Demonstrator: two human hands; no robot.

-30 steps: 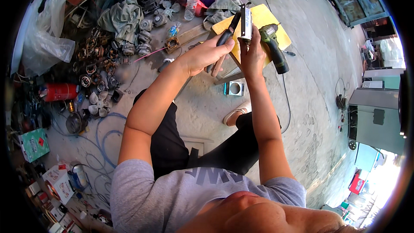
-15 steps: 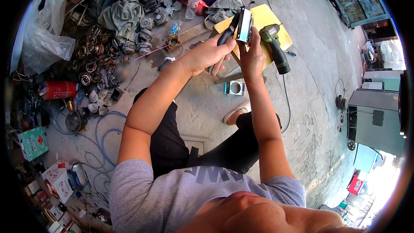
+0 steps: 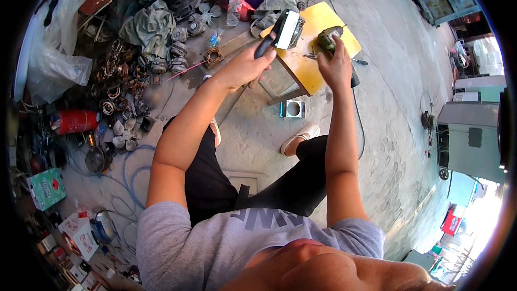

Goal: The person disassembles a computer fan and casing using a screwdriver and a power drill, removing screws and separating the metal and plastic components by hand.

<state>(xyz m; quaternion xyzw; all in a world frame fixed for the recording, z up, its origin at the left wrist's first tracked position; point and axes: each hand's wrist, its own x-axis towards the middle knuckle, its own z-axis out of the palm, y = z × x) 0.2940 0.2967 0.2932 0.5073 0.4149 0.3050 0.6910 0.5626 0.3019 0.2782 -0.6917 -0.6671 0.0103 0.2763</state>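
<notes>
Two hands, apart | right hand over green drill on yellow tabletop, nearer than left; drill's handle slants rearward-right beneath it; grip closure cannot be told | left hand clasps black-handled tool, pale-faced part against it, left of drill.

Right hand has let go of the metal-cased part, now over the green drill. Part shifted left, carried only on the left hand side, at the black-handled tool.
</notes>
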